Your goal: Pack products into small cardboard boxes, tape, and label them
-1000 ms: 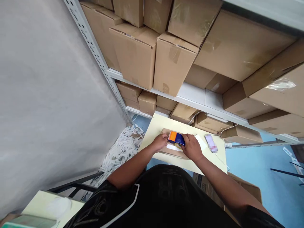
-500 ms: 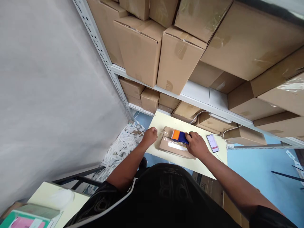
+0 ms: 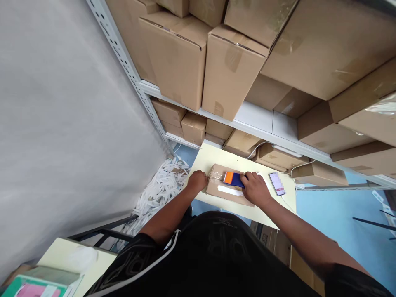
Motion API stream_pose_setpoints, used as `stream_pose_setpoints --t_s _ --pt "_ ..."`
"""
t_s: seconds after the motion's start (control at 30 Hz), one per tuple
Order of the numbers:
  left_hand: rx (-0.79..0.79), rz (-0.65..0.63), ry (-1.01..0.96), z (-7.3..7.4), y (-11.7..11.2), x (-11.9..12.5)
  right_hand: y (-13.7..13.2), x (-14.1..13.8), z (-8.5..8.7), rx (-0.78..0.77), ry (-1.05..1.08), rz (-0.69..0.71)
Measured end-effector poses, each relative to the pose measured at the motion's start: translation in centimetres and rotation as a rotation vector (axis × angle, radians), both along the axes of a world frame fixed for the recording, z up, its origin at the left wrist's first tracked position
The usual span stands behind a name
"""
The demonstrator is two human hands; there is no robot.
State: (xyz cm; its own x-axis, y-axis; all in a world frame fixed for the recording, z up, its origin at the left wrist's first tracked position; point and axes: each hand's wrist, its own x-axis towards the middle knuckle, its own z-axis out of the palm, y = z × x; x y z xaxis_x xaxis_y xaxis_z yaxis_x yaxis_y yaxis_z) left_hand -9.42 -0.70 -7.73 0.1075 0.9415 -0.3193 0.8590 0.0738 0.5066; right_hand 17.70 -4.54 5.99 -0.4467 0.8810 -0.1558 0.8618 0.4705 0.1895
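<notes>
A small brown cardboard box (image 3: 227, 196) lies on the cream table (image 3: 213, 153), with a white strip on its top and shiny clear tape (image 3: 217, 175) near its left end. In my right hand (image 3: 256, 189) is a blue and orange tape dispenser (image 3: 236, 180), held low over the box top with its toothed orange end facing left. My left hand (image 3: 198, 180) is closed against the box's left end. Whatever its fingers hold, if anything, is hidden.
A phone (image 3: 276, 183) with a lit screen lies right of the box, a cable beside it. Shelves of cardboard boxes (image 3: 235, 70) rise behind the table. White paper scraps (image 3: 154, 192) are heaped on the floor by the grey wall. A second table (image 3: 52, 255) stands at lower left.
My left hand has moved slightly right and down, from beside the box to its left end. My right hand keeps hold of the tape dispenser, nearly in place.
</notes>
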Motion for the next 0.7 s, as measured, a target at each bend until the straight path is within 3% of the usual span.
stream_pose_setpoints --t_s 0.1,0.17,0.3,0.4,0.57,0.7 --pt "0.186 -0.037 0.073 1.2 0.1 -0.7 0.0 -0.2 -0.1 -0.004 0.008 -0.012" --pt "0.309 -0.07 0.009 1.8 0.1 -0.8 0.0 -0.3 -0.2 -0.014 0.011 -0.025" --pt "0.507 -0.382 -0.162 2.2 -0.8 0.3 0.0 -0.3 -0.2 -0.05 0.007 -0.032" --pt "0.495 -0.504 -0.088 2.0 -1.8 1.4 0.1 -0.4 0.2 -0.074 0.013 -0.019" --pt "0.423 -0.519 0.007 2.2 -2.2 1.8 0.5 0.0 0.6 -0.121 0.023 -0.016" --pt "0.388 -0.519 0.022 2.7 -2.0 1.7 0.2 2.4 0.7 -0.133 0.028 -0.018"
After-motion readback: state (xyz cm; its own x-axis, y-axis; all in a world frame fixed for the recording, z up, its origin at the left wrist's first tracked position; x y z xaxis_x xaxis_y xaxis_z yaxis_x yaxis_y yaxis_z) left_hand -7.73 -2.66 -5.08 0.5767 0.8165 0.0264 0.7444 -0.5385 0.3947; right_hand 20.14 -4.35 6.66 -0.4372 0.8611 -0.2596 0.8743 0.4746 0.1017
